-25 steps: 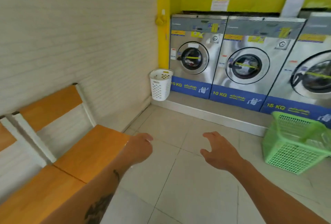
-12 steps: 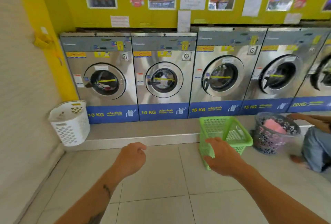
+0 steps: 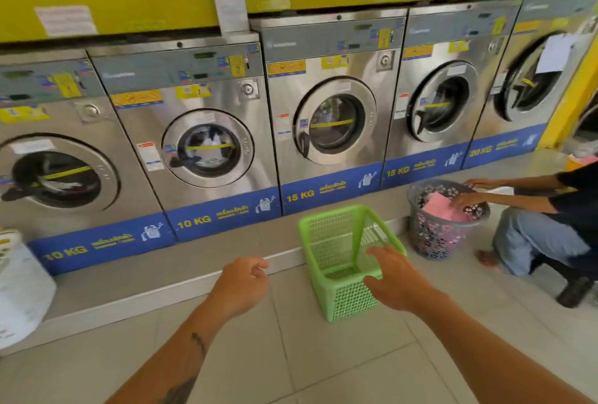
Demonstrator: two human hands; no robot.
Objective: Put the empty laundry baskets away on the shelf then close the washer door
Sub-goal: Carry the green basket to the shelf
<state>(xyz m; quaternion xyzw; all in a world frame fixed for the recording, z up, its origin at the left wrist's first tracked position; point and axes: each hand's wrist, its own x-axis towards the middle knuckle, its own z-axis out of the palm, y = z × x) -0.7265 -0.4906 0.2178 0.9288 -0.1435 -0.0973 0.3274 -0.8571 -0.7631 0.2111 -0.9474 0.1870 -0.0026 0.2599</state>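
The right hand (image 3: 396,280) is stretching forward with its fingers spread wide and is holding nothing. It is hanging over the near right corner of the green basket (image 3: 348,303), and I cannot tell whether the fingertips are touching the rim. The left hand (image 3: 241,285) is lying lower and to the left with its fingers loosely curled, also holding nothing, and it is staying apart from the basket, over the floor (image 3: 291,355). The green basket is standing upright and empty on the tiles, just beside the low step (image 3: 129,277), in front of a 15 KG washer (image 3: 333,125). Its long axis is running away from the person toward the washers, turning a little to the right, so one short wall is facing the hands. The right hand is clearly the nearer one. In my judgement the coming grasp is depending on this: the right hand is needing only to drop onto the right rim, while the left would be crossing rightward to reach the left rim. A white basket (image 3: 19,290) is waiting at the left edge, well apart. On the right, another person (image 3: 550,229) is handling pink cloth in a grey basket (image 3: 433,238). No shelf is showing, and I cannot tell which washer door is open.
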